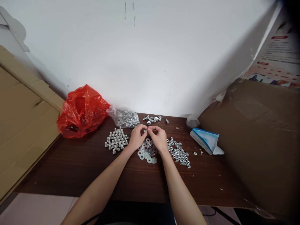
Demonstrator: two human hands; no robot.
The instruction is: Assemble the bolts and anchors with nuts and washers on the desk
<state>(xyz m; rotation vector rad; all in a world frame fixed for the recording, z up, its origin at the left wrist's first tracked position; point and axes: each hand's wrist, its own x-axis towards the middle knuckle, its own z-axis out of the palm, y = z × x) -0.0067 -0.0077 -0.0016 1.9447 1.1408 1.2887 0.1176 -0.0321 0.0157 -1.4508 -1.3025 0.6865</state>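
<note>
My left hand (pixel 137 137) pinches a small metal bolt (pixel 145 130) between thumb and fingertips. The fingertips of my right hand (pixel 159 137) are pressed together at the bolt's end; whatever they hold is too small and hidden to name. Flat washers (pixel 147 155) lie in a loose pile just below and between my hands. Left of my left hand, bolts (pixel 116 140) stand close together on their heads. Hex nuts (pixel 180 154) are spread to the right, partly behind my right wrist. Beyond my fingers lie several bolts with parts fitted on them (pixel 153 119).
The dark wooden table (pixel 136 181) meets a white wall behind. A clear bag of metal hardware (pixel 127 118) and a red plastic bag (pixel 83 112) sit back left. At right are a blue-and-white box (pixel 205 140) and a clear round container (pixel 192 121). Cardboard (pixel 25 125) flanks the left side.
</note>
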